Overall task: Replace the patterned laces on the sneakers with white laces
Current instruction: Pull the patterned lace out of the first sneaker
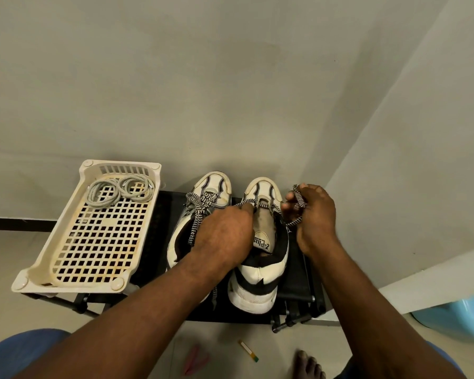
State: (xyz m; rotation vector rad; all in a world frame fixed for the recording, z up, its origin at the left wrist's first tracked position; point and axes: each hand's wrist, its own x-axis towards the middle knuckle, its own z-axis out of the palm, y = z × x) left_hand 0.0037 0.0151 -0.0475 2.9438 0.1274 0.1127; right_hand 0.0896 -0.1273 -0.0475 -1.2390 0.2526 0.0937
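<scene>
Black rack [296, 274], white laces [115, 191] in tray [66, 217], left fingers [246, 212], right fingers [309, 192] pinching patterned lace [294, 222]

Two white-black sneakers [260, 280] stood side by side on the table [298, 285]. Right one's patterned lace [298, 199] was mostly unthreaded. White laces [118, 191] lay coiled in the basket [52, 250].

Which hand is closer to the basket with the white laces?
Left. The left hand pinches the patterned lace at the right sneaker, next to the left sneaker beside the basket. The right hand holds that lace on the right sneaker's far side, farther away.
</scene>
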